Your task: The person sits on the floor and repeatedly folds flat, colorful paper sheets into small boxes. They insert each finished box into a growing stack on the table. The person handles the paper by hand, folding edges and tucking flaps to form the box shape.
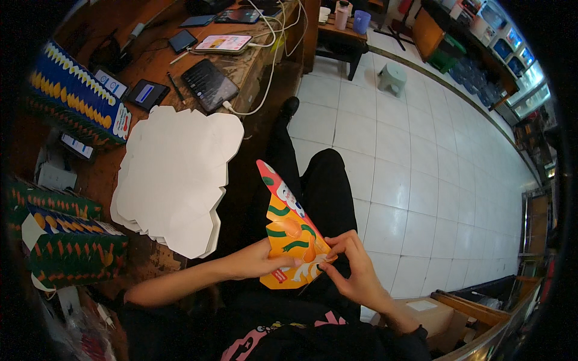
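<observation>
Over my lap I hold a printed card piece (292, 231), orange and yellow with green shapes and a pink-red pointed end. It looks partly folded. My left hand (265, 260) grips its left side, the thumb lying across the printed face. At the lower right edge, the fingers of my right hand (352, 271) pinch the card. A stack of white die-cut card sheets (174, 174) with wavy outlines lies on the wooden table (150, 268) to my left, apart from both hands.
Rows of folded blue-and-yellow cartons (75, 90) and green patterned cartons (78, 259) stand at the far left. Several phones, one a dark phone (209, 85), lie behind the white stack, with a white cable (268, 90). A grey stool (392, 78) stands on the tiled floor; a cardboard box (430, 322) sits lower right.
</observation>
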### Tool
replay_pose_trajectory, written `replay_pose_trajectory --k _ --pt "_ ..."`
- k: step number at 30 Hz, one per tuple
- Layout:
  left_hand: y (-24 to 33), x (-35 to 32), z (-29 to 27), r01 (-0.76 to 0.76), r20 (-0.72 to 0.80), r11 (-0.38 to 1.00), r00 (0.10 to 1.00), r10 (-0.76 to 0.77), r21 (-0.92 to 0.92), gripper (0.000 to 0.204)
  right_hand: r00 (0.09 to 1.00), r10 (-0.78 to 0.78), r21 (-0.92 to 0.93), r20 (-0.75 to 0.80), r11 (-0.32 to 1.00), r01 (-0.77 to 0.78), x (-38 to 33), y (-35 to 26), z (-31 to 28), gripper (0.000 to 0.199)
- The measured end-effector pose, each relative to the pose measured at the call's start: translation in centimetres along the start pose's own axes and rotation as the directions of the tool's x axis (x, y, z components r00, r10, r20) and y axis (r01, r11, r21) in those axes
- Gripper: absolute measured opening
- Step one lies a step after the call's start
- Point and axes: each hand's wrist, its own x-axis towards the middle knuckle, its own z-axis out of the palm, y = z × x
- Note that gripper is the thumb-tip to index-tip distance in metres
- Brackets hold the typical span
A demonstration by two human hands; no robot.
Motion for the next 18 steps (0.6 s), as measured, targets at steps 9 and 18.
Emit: replay_pose_trajectory --k 9,18 --pt "1.1 -1.0 -0.6 -0.184 -0.031 0.895 0.976 0.215 0.407 0.041 0.973 -0.183 -0.149 0.138 0.968 0.204 4.8 -1.3 -1.9 0.059" --pt "0.7 -1.0 -0.8 -0.362 0.09 0.849 0.93 0.356 0.384 0.035 0.916 -0.182 -0.077 0.357 0.972 0.224 4.6 -0.1 -1.8 0.046"
